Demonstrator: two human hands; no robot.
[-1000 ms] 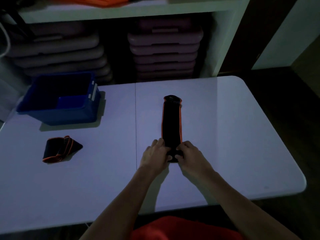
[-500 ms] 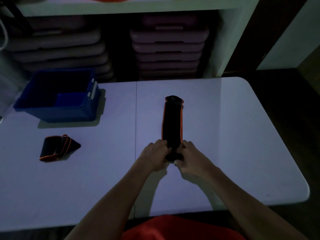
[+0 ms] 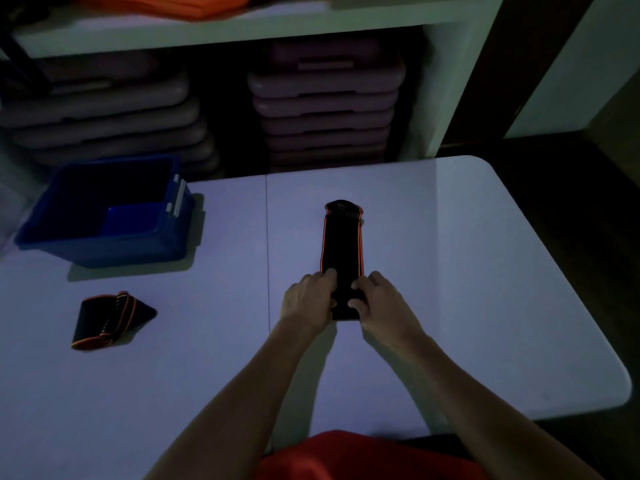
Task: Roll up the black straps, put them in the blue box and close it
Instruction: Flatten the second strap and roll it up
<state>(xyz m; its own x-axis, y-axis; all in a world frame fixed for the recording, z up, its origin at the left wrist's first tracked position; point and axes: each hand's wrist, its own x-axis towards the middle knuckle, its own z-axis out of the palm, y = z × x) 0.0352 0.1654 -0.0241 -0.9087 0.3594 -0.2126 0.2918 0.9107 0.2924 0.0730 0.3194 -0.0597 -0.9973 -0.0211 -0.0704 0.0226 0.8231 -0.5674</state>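
Note:
A black strap with orange edging [image 3: 342, 244] lies lengthwise on the white table [image 3: 467, 271], pointing away from me. Its near end is curled into a small roll. My left hand [image 3: 308, 301] and my right hand [image 3: 379, 303] both grip that roll, one on each side, fingers over the top. A second black strap [image 3: 109, 320] lies bunched and loosely folded at the left of the table. The blue box [image 3: 104, 244] stands open at the back left, its inside dark.
White shelving [image 3: 450, 81] behind the table holds stacks of purple step platforms [image 3: 325, 109]. Orange items [image 3: 180, 3] lie on the upper shelf. The table's right and near edges drop to a dark floor. A seam [image 3: 267, 254] runs down the tabletop's middle.
Both hands have moved forward along the strap, rolling its near end away from me. The flat part of the strap is shorter. The other strap and the box have not moved.

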